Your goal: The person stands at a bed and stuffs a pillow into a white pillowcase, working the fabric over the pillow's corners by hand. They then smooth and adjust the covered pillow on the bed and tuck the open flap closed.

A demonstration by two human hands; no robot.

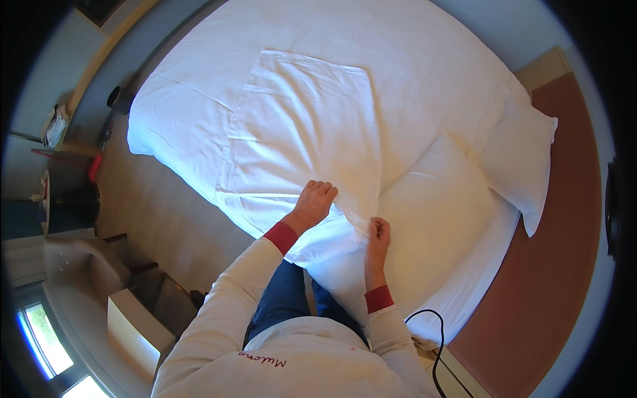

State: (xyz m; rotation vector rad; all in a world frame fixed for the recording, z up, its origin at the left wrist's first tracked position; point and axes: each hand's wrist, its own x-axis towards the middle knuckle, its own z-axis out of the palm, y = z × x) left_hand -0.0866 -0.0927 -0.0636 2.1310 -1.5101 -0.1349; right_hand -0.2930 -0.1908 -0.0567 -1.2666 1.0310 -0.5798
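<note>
A white pillowcase (308,119) lies spread flat on the bed, with soft creases running along it. Its near edge is lifted by both hands. My left hand (316,203) is closed on that edge around its middle. At the near right corner, my right hand (378,236) pinches the fabric between thumb and fingers. Under the pillowcase is a white duvet (184,74), whose near border hangs by my legs. Directly right of my right hand rests a plump white pillow (443,224) on the white sheet (463,303).
Another white pillow (520,154) leans by the reddish-brown headboard (552,239). A black cable (440,338) loops near the bedside at lower right. To the left are wooden flooring (164,209), a brown armchair (84,263), a small light-topped table (137,328) and a dark bin (119,99).
</note>
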